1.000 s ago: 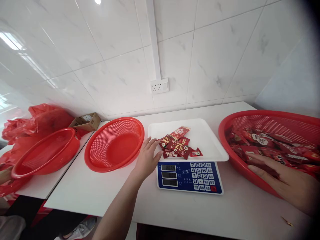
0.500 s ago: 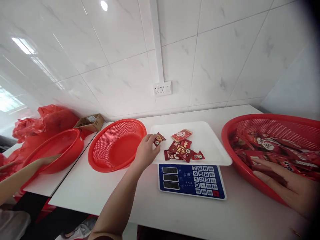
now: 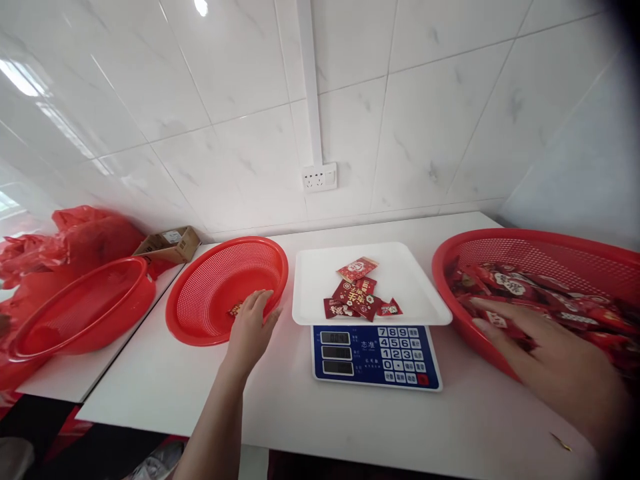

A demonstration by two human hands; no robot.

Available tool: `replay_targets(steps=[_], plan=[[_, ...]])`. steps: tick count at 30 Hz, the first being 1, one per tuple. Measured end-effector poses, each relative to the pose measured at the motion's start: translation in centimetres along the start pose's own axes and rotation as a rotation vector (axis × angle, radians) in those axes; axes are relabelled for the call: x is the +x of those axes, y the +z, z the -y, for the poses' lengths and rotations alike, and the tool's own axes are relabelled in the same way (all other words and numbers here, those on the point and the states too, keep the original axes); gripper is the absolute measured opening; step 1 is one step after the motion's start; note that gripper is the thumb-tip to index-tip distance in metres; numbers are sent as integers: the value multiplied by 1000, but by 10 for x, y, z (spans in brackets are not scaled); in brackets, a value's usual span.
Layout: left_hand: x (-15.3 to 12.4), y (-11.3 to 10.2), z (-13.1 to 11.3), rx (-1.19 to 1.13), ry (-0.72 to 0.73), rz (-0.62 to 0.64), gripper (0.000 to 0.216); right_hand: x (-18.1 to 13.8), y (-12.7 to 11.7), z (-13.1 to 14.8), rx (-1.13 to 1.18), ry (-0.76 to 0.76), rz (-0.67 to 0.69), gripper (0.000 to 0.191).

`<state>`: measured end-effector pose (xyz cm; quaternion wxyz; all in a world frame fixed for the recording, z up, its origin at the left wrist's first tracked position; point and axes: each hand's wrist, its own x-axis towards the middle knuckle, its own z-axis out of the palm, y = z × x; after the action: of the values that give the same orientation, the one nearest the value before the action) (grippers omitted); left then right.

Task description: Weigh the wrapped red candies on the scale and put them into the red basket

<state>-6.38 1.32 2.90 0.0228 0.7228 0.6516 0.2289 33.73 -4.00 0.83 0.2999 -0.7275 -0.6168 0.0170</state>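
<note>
While reaching with the left hand over the near rim of the middle red basket, holds thumb and fingers apart beside a small red-and-gold packet lying inside; cannot tell whether touching it. With the right hand, reaches over the rim of a large red basket piled with packets, and has that grip clamped on a red packet between thumb and fingers. Between the two baskets, has a blue scale on the white table, topped by a white tray with a small cluster of red packets. Farther left, has another red basket, red plastic bags and an open cardboard box.
</note>
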Motion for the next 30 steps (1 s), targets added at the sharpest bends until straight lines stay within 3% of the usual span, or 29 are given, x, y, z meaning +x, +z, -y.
replay_targets(steps=[4,10,15,22,26,30], plan=[[-2,14,-21,-76,162,-33,30,7,21,54,232,-300,235,40],[10,31,-66,-265,397,110,30,29,54,80,202,-376,347,38],[32,42,-90,-367,298,219,28,37,54,82,211,-375,376,38],[47,57,-102,-492,184,161,26,36,61,77,245,-371,311,38],[50,51,-96,-633,131,133,22,38,61,74,240,-357,326,37],[54,32,-69,-675,58,-9,19,40,59,70,254,-347,388,37]])
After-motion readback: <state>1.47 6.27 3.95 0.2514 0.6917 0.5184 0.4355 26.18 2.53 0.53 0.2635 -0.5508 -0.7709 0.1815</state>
